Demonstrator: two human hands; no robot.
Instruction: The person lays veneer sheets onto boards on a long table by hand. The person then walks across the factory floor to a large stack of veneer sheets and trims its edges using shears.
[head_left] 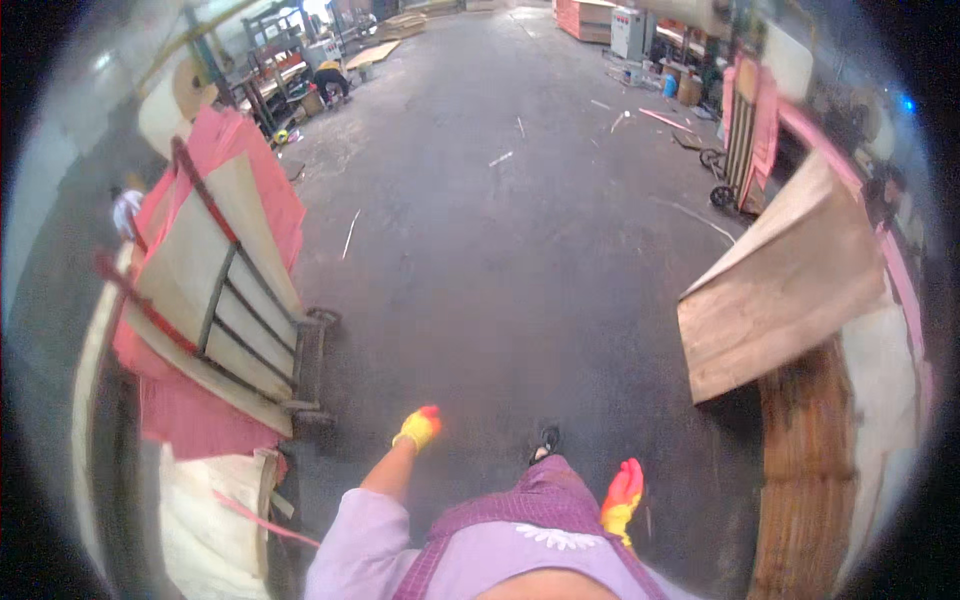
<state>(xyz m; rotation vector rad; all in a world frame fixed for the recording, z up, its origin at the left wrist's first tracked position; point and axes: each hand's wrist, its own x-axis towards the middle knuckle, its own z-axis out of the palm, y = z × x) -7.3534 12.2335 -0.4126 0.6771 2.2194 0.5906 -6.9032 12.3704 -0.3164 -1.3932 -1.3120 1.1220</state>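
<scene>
My left hand (418,428), in a yellow glove with red fingers, hangs over the floor ahead of my body. Its fingers look curled in, with nothing showing in them. Lower and to the right, my right hand (622,499) wears a matching glove. Its fingers stretch out and hold nothing. Neither hand touches anything. Closest to my left hand is a hand truck (229,290) with red handles, leaning against pale and pink sheets (207,240). One foot in a dark shoe (548,440) shows between my hands.
A dark floor aisle (470,250) runs ahead, with scattered scraps (500,159). To the right, a bent wooden sheet (785,275) juts out from stacked brown boards (808,470); another wheeled cart (742,130) stands beyond. A person (330,82) bends down at the far left.
</scene>
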